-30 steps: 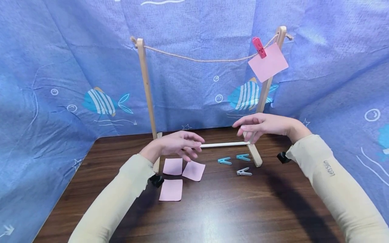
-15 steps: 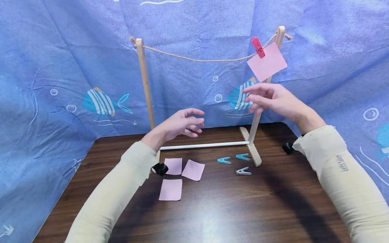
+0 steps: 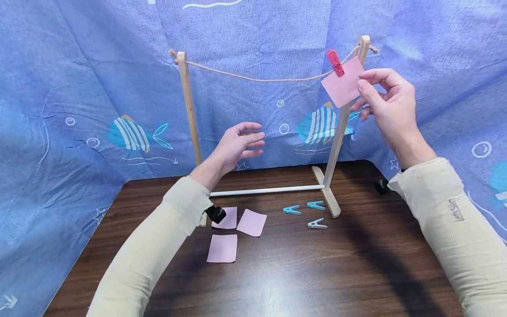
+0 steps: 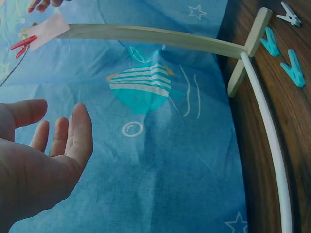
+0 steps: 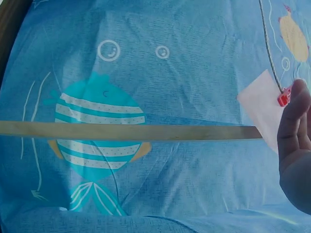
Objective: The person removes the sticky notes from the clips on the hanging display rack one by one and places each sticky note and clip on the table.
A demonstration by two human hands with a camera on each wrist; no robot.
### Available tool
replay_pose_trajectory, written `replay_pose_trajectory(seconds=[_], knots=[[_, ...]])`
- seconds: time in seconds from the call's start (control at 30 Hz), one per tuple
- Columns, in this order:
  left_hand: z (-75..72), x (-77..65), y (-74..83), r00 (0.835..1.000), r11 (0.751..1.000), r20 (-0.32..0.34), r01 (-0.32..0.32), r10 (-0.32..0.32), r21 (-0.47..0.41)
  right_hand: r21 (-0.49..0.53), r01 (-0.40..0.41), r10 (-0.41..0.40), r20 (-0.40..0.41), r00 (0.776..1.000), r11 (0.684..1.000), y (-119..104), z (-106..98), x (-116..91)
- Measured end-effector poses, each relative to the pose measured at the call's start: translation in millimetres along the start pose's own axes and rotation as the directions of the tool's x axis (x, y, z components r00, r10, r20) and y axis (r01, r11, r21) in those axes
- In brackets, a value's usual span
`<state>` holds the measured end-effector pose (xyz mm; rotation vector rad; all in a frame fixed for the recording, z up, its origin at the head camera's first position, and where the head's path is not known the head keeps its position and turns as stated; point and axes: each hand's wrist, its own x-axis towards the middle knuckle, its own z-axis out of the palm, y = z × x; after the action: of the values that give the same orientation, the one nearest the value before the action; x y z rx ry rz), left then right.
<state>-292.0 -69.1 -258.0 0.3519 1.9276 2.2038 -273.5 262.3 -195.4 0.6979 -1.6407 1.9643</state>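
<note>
A square pink paper hangs from the twine line by a red clothespin, at the right end of a wooden stand. My right hand is raised beside it, thumb and index fingertips right at the paper's right edge, hiding that corner in the head view. In the left wrist view a small gap shows between those fingers and the paper. My left hand hovers over the stand's white crossbar, relaxed fingers spread, holding nothing.
Several pink papers lie on the dark wooden table at left of centre. Two blue clothespins and a grey one lie near the stand's right foot. A blue fish-print cloth hangs behind.
My right hand has risen from near the stand's right foot to the hanging paper's edge. My left hand has also lifted, away from the crossbar. The papers and clothespins keep their places.
</note>
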Motion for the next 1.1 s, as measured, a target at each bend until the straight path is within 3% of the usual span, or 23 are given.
replay_pose_trajectory(seconds=[0.47,0.8,1.1], knots=[[26.1,16.2,18.1,0.996,0.990,0.051,-0.063,0.071,-0.129,0.021,0.019,-0.016,-0.111,0.994,1.000,-3,1,11],[55.4,35.3,30.0,0.979,0.993,0.205,0.022,0.002,-0.115,-0.057,-0.095,0.091,-0.071,0.993,0.994,0,-2,10],[82.5,58.3,40.8,0.991,0.996,0.131,-0.008,0.019,-0.089,-0.101,-0.152,0.148,-0.046,0.988,0.983,-6,-4,7]])
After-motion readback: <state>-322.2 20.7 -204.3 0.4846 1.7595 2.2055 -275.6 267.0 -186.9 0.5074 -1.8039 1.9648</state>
